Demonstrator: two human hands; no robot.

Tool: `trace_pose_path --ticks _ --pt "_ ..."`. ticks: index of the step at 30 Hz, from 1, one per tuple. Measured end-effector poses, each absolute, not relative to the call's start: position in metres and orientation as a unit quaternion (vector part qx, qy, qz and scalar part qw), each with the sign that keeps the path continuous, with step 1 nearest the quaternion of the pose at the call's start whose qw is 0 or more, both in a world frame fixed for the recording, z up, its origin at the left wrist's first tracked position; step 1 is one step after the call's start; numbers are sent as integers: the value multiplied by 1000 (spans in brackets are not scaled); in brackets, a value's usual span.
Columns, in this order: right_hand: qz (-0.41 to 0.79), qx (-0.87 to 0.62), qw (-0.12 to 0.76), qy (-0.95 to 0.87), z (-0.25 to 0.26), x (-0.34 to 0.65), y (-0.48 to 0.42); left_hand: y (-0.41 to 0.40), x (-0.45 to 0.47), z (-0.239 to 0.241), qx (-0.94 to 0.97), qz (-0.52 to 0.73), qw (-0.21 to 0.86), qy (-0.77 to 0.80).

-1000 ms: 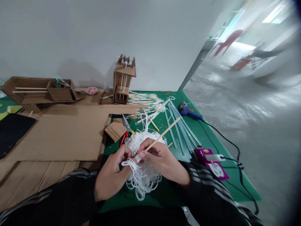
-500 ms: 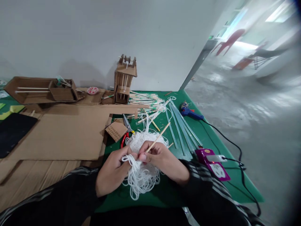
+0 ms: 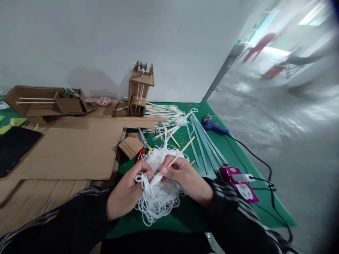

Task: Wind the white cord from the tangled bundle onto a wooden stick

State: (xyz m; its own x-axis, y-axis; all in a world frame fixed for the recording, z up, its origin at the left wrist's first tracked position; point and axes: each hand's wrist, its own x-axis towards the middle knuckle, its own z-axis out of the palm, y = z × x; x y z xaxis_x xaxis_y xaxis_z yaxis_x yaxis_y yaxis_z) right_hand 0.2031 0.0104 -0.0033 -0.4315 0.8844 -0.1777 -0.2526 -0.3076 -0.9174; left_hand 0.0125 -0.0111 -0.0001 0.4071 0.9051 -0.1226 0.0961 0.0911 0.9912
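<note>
My right hand [image 3: 176,173] pinches a thin wooden stick [image 3: 182,151] that slants up and to the right. White string is wound around the stick's lower part [image 3: 156,179], between my two hands. My left hand [image 3: 134,185] is closed on loops of the white string [image 3: 159,201], near the stick's lower end. Beneath both hands a large loose heap of the same string lies on the green table. Strands run from the heap up toward a pile of wooden sticks [image 3: 164,111]. The inner fingers of both hands are partly hidden.
Scissors [image 3: 143,139] and a cardboard piece [image 3: 131,145] lie left of the string. Clear glue sticks [image 3: 203,137], a blue glue gun [image 3: 215,127] and a purple power strip [image 3: 239,185] are on the right. Cardboard models [image 3: 140,91] stand behind; a cardboard sheet [image 3: 79,151] lies left.
My right hand has moved slightly up with the stick, which has shifted a little right. The wound string between my hands now shows more clearly, and the hanging loops have swung left.
</note>
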Motion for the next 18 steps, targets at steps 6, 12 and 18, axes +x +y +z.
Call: trace_pose_path --ticks 6,12,18 --pt "723 -383 395 -418 -2 195 5 -14 12 -2 573 341 590 455" --pt "705 -397 414 -417 -4 194 7 -9 11 4 596 355 547 469" --pt "731 -390 383 -409 -4 187 3 -4 12 2 635 357 465 502"
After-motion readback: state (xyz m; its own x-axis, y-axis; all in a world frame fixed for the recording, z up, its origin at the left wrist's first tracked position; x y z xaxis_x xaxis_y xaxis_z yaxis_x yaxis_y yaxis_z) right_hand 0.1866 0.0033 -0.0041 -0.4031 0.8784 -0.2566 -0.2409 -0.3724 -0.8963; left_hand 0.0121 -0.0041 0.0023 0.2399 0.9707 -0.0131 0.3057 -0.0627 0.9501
